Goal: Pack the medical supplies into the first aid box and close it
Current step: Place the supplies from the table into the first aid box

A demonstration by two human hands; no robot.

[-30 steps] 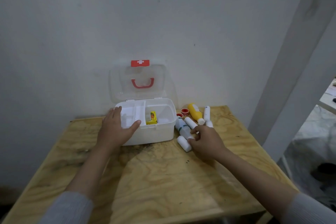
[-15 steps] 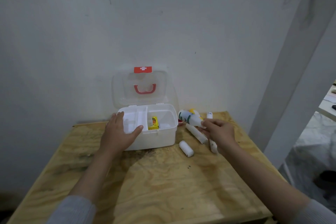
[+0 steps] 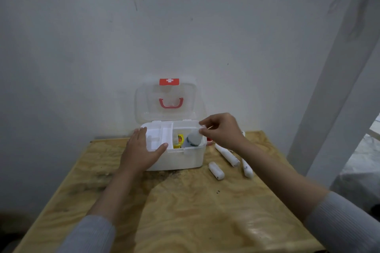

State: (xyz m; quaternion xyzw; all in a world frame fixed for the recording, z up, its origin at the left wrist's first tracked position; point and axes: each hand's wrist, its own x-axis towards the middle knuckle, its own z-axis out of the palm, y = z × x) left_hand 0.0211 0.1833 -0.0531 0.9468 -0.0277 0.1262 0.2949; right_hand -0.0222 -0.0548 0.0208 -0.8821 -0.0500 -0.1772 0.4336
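The white first aid box point(image 3: 185, 160) stands open at the back of the wooden table, its clear lid point(image 3: 144, 98) with a red handle upright against the wall. My left hand point(image 3: 141, 150) rests flat on the box's front left corner, thumb over the rim. My right hand point(image 3: 223, 129) holds a white bottle point(image 3: 192, 139) by its cap, tilted down into the right compartment beside a small yellow packet point(image 3: 180, 140). Three white rolls lie on the table right of the box: a short roll point(image 3: 216, 170), a long roll point(image 3: 227, 155) and another roll point(image 3: 246, 167).
A wooden table point(image 3: 185, 211) holds everything, backed by a grey wall. A small red item point(image 3: 209, 139) peeks out right of the box under my right hand. A slanted white post point(image 3: 329, 88) stands at the right beyond the table edge.
My right hand lifted the white bottle from the pile and carried it left, into the box's right compartment. My left hand stayed on the box.
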